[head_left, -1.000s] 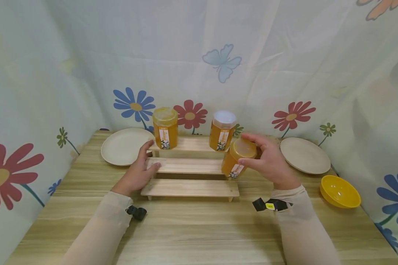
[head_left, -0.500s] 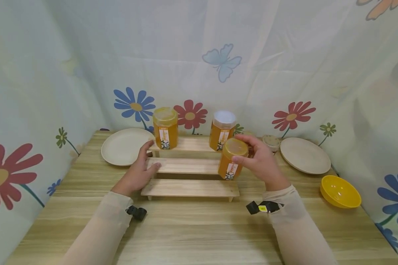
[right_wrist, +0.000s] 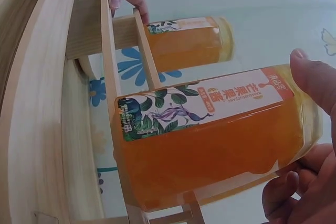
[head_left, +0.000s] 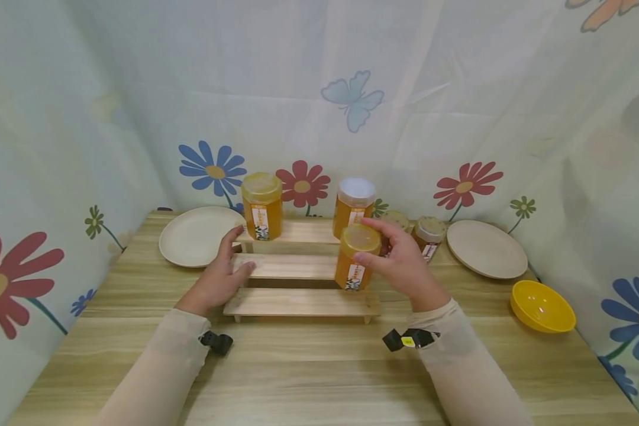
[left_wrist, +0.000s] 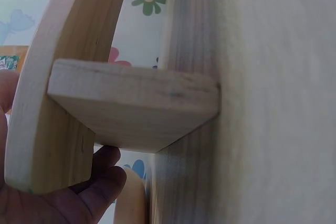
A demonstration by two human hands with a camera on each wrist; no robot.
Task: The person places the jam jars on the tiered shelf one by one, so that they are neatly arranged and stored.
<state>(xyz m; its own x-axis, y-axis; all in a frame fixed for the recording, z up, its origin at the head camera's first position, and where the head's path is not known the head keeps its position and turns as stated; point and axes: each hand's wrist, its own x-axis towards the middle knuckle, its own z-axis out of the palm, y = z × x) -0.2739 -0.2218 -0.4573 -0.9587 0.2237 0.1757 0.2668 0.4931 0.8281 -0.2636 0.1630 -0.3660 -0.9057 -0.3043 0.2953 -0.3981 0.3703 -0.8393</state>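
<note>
My right hand grips an orange jam jar near its lid, thumb on one side and fingers on the other. The jar stands upright at the right end of the middle step of a three-tier wooden stand, its base right at the board. At the stand's left end my left hand holds the middle step, thumb on top; in the left wrist view its fingers curl under the wood. On the top step are a yellow-lidded jar at left and a white-lidded jar at right.
Behind my right hand stand a dark jar with a patterned lid and a similar lid, partly hidden. A cream plate lies at left, another plate at right. A yellow bowl sits near the right table edge.
My right hand has moved left with the jar, which has gone from tilted to upright over the middle step. The dark jar behind has come into view. My left hand has stayed on the stand.
</note>
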